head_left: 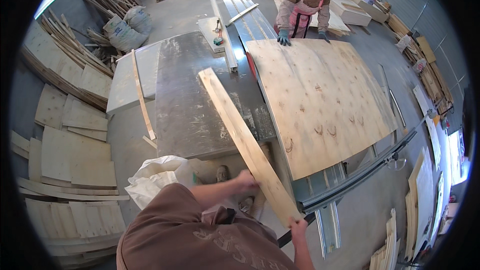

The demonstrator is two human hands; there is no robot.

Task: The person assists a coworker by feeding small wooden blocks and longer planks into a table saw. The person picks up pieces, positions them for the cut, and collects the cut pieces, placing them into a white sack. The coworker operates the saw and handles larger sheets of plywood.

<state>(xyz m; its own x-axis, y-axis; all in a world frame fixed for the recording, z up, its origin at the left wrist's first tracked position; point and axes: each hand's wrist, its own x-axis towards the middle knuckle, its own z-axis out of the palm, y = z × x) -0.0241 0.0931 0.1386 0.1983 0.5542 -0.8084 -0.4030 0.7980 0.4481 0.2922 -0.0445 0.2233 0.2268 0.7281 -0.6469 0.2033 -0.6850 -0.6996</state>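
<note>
A long narrow plywood strip (240,135) runs diagonally from my body up over the grey saw table (185,105). My left hand (246,181) grips its left edge near the lower end. My right hand (299,229) holds the strip's near end from below. To the right lies a large plywood sheet (325,100) on the sliding carriage. A person across the table rests a gloved hand (284,37) on the sheet's far edge, the other gloved hand (324,35) beside it.
A white sack (157,177) sits on the floor by my left side. Plywood offcuts (70,160) are stacked along the left wall, more boards (425,205) at the right. A thin slat (141,97) lies on the table's left edge. A metal rail (360,172) borders the carriage.
</note>
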